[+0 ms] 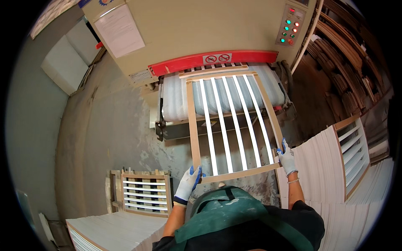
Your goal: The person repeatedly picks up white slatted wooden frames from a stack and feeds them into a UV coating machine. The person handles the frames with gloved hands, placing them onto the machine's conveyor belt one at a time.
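Observation:
A slatted frame with a tan border and several white slats is held out in front of me. My left hand, in a white and blue glove, grips its near left corner. At the near right corner my right hand, gloved the same way, is closed on the border. The far end of the frame lies over a ridged grey conveyor belt. Beyond it, a second slatted frame sits partly under the red guard of the machine. Where its far part goes is hidden.
The beige machine carries a control panel with lit buttons. One slatted frame lies on a pallet at left, beside a white stack. Tall white stacks stand close at right. Brown boards lean behind them.

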The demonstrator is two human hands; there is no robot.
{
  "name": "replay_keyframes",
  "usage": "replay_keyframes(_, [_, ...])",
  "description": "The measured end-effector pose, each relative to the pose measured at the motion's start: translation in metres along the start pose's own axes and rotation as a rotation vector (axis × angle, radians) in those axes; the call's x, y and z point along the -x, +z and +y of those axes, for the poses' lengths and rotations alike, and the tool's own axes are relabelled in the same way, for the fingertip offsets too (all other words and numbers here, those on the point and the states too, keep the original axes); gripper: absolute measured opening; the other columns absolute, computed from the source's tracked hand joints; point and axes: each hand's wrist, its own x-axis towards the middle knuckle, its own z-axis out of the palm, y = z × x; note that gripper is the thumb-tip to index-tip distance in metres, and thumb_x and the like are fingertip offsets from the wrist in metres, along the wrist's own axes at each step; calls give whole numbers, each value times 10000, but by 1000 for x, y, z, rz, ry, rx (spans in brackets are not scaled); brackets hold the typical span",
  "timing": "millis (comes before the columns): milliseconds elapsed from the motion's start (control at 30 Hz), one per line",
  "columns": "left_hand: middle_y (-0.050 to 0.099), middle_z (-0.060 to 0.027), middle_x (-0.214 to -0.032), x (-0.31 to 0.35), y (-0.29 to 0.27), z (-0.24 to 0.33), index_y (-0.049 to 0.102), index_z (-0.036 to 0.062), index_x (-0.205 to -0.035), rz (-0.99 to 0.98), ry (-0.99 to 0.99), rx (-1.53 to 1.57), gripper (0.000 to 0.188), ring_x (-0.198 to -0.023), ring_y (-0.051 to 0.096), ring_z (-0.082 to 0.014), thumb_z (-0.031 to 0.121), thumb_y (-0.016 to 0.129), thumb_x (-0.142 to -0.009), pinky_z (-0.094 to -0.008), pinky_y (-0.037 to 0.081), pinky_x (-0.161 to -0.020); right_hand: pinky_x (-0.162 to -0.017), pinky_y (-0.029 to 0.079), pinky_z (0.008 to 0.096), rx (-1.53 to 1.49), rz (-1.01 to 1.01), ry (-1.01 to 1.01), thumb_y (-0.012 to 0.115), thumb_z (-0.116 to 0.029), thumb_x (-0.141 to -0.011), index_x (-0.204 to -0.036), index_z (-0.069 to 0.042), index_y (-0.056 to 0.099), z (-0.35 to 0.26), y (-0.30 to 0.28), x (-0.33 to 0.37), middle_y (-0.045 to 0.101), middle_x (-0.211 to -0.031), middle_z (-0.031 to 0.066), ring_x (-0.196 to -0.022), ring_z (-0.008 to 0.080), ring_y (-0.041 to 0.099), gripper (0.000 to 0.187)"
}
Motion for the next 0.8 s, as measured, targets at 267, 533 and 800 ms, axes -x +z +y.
replay_keyframes(267, [650,-94,-878,-12,-11,-12,604,5,-1066,-22,109,49,368,-763,629,-163,359,503,-1046,-301,502,-707,-1003,469,454,100,18,-16,670,-222,-914,-1524,-145,424,0,22,-36,630,-1279,246,-1113,412,614,662])
replay_keyframes(533, [699,-129,-1046,18,-43,-78,565,-26,-1313,63,-34,460,477,-910,674,-182,364,532,-1040,-304,520,-843,-1001,481,433,0,11,-111,667,-198,-915,-1494,-77,448,18,46,-92,617,-1332,225,-1192,380,612,630])
replay_keyframes(800, [688,-115,-1074,68,-98,-160,542,-5,-1332,190,-133,530,552,-926,671,-185,444,556,-1011,-292,509,-779,-967,498,421,148,-25,-17,609,-142,-946,-1498,-62,430,16,63,-151,625,-1327,221,-1176,359,634,586])
